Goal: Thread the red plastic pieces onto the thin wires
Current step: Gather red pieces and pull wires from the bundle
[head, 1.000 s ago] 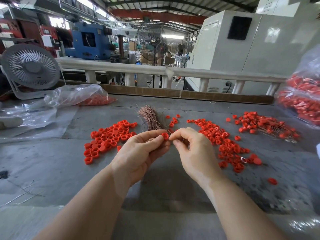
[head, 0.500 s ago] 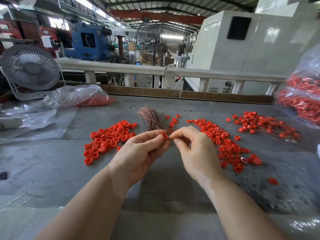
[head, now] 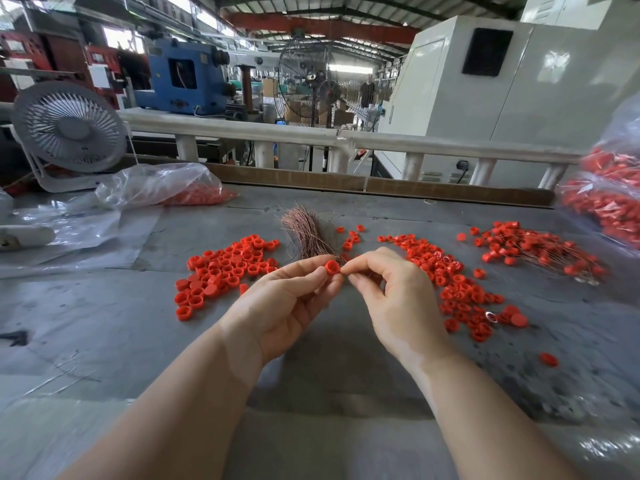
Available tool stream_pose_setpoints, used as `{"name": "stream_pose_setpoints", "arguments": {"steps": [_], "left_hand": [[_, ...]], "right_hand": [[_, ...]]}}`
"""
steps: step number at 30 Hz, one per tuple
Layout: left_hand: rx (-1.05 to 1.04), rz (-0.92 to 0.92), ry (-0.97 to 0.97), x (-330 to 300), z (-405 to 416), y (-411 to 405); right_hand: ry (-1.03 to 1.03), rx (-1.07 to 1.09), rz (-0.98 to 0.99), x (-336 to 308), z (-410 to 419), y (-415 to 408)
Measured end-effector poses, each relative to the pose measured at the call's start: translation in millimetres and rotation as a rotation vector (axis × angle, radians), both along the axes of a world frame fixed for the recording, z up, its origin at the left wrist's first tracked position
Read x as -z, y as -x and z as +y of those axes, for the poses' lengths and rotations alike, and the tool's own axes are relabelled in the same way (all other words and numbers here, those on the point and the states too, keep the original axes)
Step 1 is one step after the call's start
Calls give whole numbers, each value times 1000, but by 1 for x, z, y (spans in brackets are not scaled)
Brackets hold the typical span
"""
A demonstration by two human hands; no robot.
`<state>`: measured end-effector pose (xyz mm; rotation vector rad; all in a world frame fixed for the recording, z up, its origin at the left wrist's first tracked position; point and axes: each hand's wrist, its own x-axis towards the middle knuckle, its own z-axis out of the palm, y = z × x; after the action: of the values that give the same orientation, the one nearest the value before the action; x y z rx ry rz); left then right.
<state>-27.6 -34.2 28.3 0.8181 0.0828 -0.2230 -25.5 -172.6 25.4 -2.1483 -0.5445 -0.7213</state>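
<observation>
The wire pinched in the right hand [head: 394, 299] is too thin to trace. The left hand [head: 287, 306] covers the near end of the wire bundle [head: 308, 233]. Right of that bundle, the frame's edge cuts off the bag of red pieces [head: 613, 202].

Bright, even daylight comes from roof panels and windows at the far left. The hands [head: 332, 292] cast soft shadows on the grey tabletop [head: 104, 323]. Glare glints on the clear plastic bags [head: 152, 185]. Wide-angle distortion bends the edges; the near right corner blurs.
</observation>
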Motion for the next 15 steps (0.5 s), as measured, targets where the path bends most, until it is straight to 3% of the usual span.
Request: {"name": "stream_pose_setpoints", "arguments": {"steps": [15], "left_hand": [[9, 5, -39, -2, -1, 2]], "right_hand": [[13, -6, -37, -1, -1, 0]]}}
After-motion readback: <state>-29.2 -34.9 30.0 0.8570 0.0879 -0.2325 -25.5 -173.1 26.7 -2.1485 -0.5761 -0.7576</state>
